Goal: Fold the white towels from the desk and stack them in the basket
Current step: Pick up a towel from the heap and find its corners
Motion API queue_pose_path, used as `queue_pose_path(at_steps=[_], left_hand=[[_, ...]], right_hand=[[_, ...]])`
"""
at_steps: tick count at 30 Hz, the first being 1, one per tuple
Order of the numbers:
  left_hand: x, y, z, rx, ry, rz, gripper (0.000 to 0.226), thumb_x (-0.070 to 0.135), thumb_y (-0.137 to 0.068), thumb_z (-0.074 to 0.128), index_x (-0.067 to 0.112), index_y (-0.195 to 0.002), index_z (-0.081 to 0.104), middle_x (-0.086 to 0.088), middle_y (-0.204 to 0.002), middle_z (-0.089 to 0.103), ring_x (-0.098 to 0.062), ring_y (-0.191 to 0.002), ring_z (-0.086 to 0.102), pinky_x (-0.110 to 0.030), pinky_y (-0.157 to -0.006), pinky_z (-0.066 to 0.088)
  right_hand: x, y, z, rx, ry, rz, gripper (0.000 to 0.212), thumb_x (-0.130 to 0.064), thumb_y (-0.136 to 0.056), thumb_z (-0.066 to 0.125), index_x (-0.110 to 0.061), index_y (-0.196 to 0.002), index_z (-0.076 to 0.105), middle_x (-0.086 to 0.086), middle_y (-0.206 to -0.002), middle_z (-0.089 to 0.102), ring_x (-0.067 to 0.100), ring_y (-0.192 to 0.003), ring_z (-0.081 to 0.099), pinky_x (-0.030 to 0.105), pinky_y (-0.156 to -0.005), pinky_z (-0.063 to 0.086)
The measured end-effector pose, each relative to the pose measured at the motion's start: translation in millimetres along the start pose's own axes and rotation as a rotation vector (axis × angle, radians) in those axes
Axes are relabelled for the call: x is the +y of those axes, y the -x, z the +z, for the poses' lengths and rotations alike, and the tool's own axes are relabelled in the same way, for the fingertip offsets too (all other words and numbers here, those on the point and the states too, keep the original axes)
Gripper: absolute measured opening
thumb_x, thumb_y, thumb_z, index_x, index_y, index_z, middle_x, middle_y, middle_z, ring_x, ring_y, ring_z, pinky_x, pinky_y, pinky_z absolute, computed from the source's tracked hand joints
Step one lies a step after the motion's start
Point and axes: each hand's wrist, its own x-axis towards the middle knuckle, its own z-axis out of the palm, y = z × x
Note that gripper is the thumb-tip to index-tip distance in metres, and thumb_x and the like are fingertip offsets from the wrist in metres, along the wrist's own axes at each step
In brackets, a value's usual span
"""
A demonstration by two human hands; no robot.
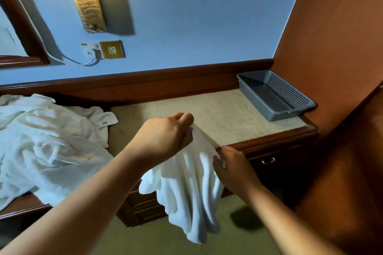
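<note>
While the long wooden worktop (217, 109) has a beige top running across to the right, its left end is buried under a big rumpled pile of white towels (47, 147). Nothing in that heap looks folded to me, and part of it droops over the front edge. So most of the job is ahead, I'd say.

Next biggest: one white towel (186, 182) is up in the air just in front of the worktop's front edge. It hangs in loose pleats toward the carpet and hasn't got a proper fold in it. Looks like the person is only hunting for the top edge to square it up.

Then the grey mesh basket (288, 114), parked at the far right corner of the worktop against the orange-brown side wall, well apart from the pile. No towel in it that I can see, just its own bottom showing.

Smallest bits: the left grip (165, 136) is the higher one, fingers curled and pinching the towel's top edge. The right grip (234, 170) sits lower and just to the right, closed on that same edge.

My read: zero stacked, zero folded. This one needs folding and carrying over to the basket, then the whole pile after it.
</note>
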Motion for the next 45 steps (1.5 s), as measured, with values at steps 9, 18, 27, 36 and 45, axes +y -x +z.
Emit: queue_pose_path(at_steps=[9,18,27,36,45], left_hand=[[-34.0,-20.4,-26.2,-0.003,-0.082,0.122,0.033,0.053,-0.095,0.056,0.021,-0.09,0.057,0.012,-0.078,0.05,-0.015,-0.058,0.053,-0.024,-0.049,0.04],[-105.9,10.7,-35.8,-0.062,-0.235,0.016,0.048,0.063,-0.092,0.043,0.018,-0.089,0.061,0.007,-0.075,0.055,-0.023,-0.058,0.058,-0.026,-0.045,0.044],[-165.1,54.4,-12.0,0.012,-0.217,-0.23,0.052,0.068,-0.097,0.04,0.02,-0.081,0.052,0.002,-0.074,0.05,-0.034,-0.059,0.056,-0.042,-0.049,0.052],[-156.1,30.4,-0.6,0.02,-0.172,-0.274,0.046,0.066,-0.097,0.046,0.024,-0.079,0.051,0.003,-0.071,0.051,-0.031,-0.062,0.057,-0.043,-0.051,0.051],[-129.6,1.5,11.6,-0.09,-0.259,-0.293,0.039,0.058,-0.087,0.06,0.022,-0.097,0.054,-0.001,-0.082,0.066,-0.03,-0.065,0.063,-0.03,-0.049,0.046]], right_hand=[[64.1,7.5,39.5,-0.091,0.122,0.405,0.022,-0.022,-0.091,0.062,-0.001,-0.1,0.065,0.01,-0.1,0.066,0.029,-0.09,0.069,0.036,-0.077,0.058],[118.0,-5.8,30.2,-0.046,0.306,0.319,0.045,-0.037,-0.098,0.059,-0.009,-0.063,0.053,0.008,-0.081,0.053,0.035,-0.084,0.063,0.033,-0.065,0.04],[133.6,-53.0,-7.4,0.045,0.568,-0.131,0.039,-0.017,-0.061,0.096,-0.003,-0.054,0.06,0.014,-0.059,0.054,0.037,-0.055,0.06,0.037,-0.045,0.05],[183.5,-67.6,-27.2,0.074,0.422,-0.084,0.028,0.005,-0.065,0.083,-0.005,-0.06,0.058,0.009,-0.061,0.051,0.032,-0.052,0.055,0.031,-0.045,0.04],[229.0,-63.6,-36.8,-0.069,0.387,-0.031,0.038,0.003,-0.083,0.068,-0.017,-0.116,0.072,0.006,-0.084,0.054,0.026,-0.06,0.056,0.037,-0.05,0.05]])
